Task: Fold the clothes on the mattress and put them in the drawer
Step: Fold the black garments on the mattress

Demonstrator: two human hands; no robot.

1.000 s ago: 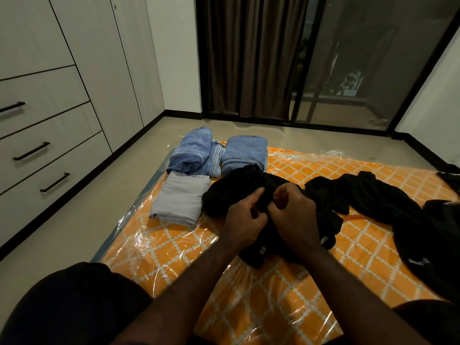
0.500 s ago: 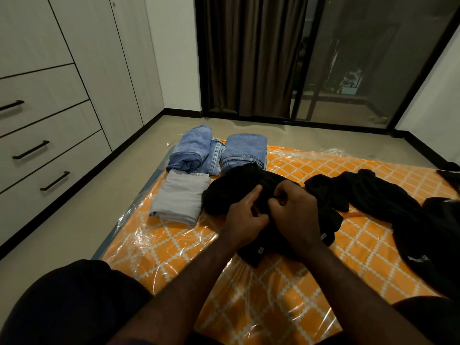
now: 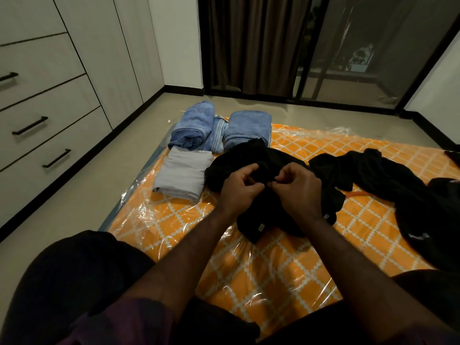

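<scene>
Both hands meet over the middle of a crumpled black garment (image 3: 263, 168), each grip clamped on its cloth: the left hand (image 3: 239, 189) has its fingers curled with a fold of the fabric caught between thumb and forefinger, and the right hand (image 3: 300, 189) pinches the same ridge of cloth just beside it, fingertips of the two hands almost touching. The garment lies bunched on the mattress (image 3: 261, 265), which has an orange cover with a white lattice pattern under clear plastic wrap. Just left of the garment sits a folded grey cloth (image 3: 183, 174), and beyond that, at the mattress's far edge, lie folded blue jeans (image 3: 193, 129) and, touching them on the right, a second folded denim piece (image 3: 249, 129). To the right of the hands, another black garment (image 3: 388, 175) sprawls unfolded across the mattress, reaching toward the right border of the view. Along the left wall stands a pale cabinet with drawers (image 3: 47, 125) that are all closed, each with a dark bar handle. At the far end of the room hangs a dark curtain (image 3: 251, 43) beside a glass door.
</scene>
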